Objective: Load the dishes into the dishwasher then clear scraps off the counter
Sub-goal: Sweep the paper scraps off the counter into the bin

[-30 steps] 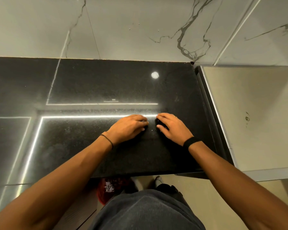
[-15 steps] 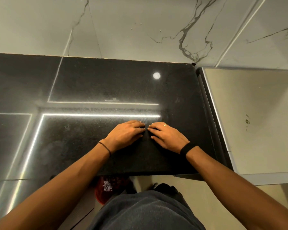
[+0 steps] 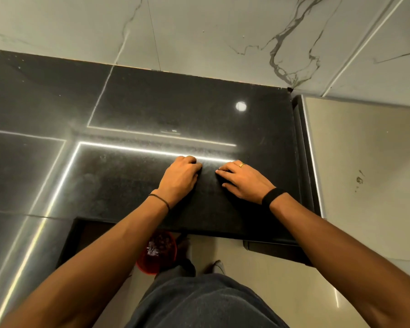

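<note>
Left hand (image 3: pixel 179 177) and right hand (image 3: pixel 243 179) flat on counter (image 3: pixel 152 110), fingers curled, grasping nothing visible. Scraps possibly in the gap between fingertips; too fine to confirm. Red bin (image 3: pixel 156 253) below, nearer left hand.

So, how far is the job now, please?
Done, apparently: no dishes remain on the polished black stone counter; the dishwasher is not in view, so loading cannot be confirmed. In hand: the left hand and right hand lie palm-down on the counter near its front edge, apart, apparently gathering scraps too small to see. Left: moving them off, perhaps into the red bin on the floor below.
</note>
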